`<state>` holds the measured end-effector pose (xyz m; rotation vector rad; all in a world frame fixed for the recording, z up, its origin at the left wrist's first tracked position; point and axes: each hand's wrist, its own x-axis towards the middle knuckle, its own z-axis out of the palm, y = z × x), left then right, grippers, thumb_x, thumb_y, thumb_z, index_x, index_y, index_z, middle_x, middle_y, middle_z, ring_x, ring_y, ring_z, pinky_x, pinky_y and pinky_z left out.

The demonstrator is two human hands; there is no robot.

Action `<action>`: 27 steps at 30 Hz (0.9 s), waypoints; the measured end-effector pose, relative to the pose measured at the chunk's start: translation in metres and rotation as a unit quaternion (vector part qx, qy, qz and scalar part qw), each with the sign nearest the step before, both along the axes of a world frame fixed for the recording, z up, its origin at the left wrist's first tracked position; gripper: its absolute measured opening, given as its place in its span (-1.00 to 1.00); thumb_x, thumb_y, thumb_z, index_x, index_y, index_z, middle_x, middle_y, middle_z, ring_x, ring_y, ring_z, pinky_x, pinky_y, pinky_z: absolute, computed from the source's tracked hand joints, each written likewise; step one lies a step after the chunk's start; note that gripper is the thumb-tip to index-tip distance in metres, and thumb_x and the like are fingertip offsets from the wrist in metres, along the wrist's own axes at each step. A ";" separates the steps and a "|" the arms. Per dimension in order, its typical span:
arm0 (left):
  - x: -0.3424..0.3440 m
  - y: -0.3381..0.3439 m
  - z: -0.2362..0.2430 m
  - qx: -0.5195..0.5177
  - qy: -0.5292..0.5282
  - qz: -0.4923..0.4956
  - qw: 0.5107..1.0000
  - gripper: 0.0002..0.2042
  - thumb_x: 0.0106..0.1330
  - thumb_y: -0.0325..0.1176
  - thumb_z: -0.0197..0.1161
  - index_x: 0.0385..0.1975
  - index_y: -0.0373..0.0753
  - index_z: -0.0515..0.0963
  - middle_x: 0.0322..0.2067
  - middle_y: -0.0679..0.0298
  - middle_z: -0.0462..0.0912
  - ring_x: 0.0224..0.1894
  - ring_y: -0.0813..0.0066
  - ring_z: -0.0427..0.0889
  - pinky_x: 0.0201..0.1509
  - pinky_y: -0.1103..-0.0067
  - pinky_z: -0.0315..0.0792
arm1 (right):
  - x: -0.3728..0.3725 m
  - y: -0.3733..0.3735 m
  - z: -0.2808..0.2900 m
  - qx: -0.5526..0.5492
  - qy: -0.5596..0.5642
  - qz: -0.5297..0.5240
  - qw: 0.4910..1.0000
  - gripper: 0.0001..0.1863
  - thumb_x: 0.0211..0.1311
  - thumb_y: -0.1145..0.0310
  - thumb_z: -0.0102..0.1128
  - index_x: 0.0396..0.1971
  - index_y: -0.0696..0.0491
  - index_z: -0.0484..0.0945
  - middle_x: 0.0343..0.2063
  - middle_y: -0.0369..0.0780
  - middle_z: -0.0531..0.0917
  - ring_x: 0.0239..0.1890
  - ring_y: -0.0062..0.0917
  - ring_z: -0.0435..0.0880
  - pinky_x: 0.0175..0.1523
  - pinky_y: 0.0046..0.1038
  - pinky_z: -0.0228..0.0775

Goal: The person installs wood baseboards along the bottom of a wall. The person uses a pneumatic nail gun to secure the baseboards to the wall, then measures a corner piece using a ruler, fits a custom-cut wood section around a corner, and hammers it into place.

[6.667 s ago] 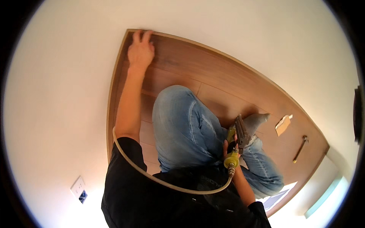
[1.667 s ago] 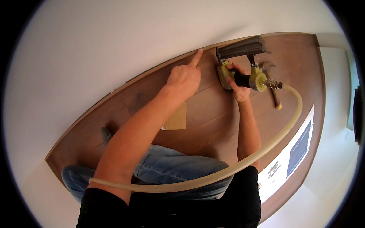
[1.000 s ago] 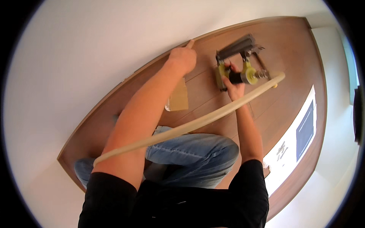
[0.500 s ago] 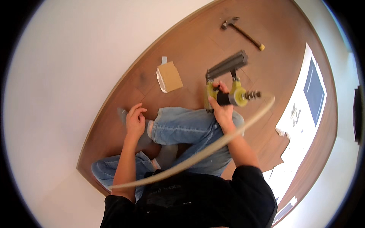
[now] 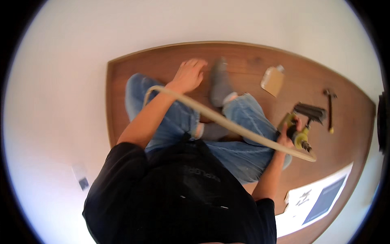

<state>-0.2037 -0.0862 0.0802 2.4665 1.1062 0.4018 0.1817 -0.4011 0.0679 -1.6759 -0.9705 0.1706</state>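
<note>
A green-and-black pneumatic nail gun [image 5: 301, 140] is in my right hand [image 5: 285, 139], whose fingers wrap its grip beside my right knee. Its dark magazine [image 5: 310, 112] points away from me. From the tool's metal fitting a beige air hose [image 5: 227, 124] runs leftward across my lap and loops over my left forearm. My left hand [image 5: 189, 76] reaches out above the wooden floor [image 5: 162, 61], near the trim strip [image 5: 221, 42] at the wall's base. Its fingers are stretched out, slightly blurred, and nothing shows in them.
A cardboard piece [image 5: 274, 83] lies beyond my foot [image 5: 219, 83]. Farther right rests a claw hammer [image 5: 330, 112]. A white sheet with a dark panel [image 5: 325, 199] covers floor at the lower right. White wall [image 5: 203, 20] rises ahead; a plate [image 5: 81, 179] sits on the left wall.
The view has swung left, so cardboard, hammer and sheet appear farther right. My left hand has stretched forward toward the wall. My right hand still holds the nail gun, lower beside the knee.
</note>
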 end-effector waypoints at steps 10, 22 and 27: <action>-0.124 0.103 -0.055 0.112 0.209 0.146 0.960 -0.39 0.44 -0.37 0.10 0.53 -0.20 0.27 0.49 0.07 0.31 0.55 0.09 0.25 0.58 0.11 0.12 | 0.010 0.013 -0.004 -0.088 0.000 -0.001 0.996 -0.31 0.42 0.51 0.37 0.48 0.25 0.30 0.39 -0.07 0.46 0.42 -0.28 0.45 0.54 -0.24 0.22; -0.273 0.097 0.057 -0.084 0.166 0.334 0.924 -0.52 0.47 -0.16 0.12 0.32 -0.22 0.53 0.35 0.05 0.54 0.39 0.04 0.51 0.45 0.06 0.33 | 0.005 0.024 0.019 -0.115 -0.106 0.028 0.987 -0.47 0.41 0.43 0.39 0.31 0.22 0.50 0.08 -0.01 0.62 0.07 -0.32 0.62 0.18 -0.30 0.52; -0.318 0.003 0.007 -0.106 -0.135 0.508 0.844 -0.55 0.50 -0.05 0.12 0.16 -0.24 0.66 0.14 -0.08 0.70 0.26 -0.06 0.62 0.36 0.24 0.45 | -0.013 0.044 0.072 -0.233 -0.326 0.059 0.914 -0.27 0.15 0.54 0.41 0.39 0.10 0.47 0.30 -0.01 0.57 0.39 0.03 0.44 0.47 -0.02 0.29</action>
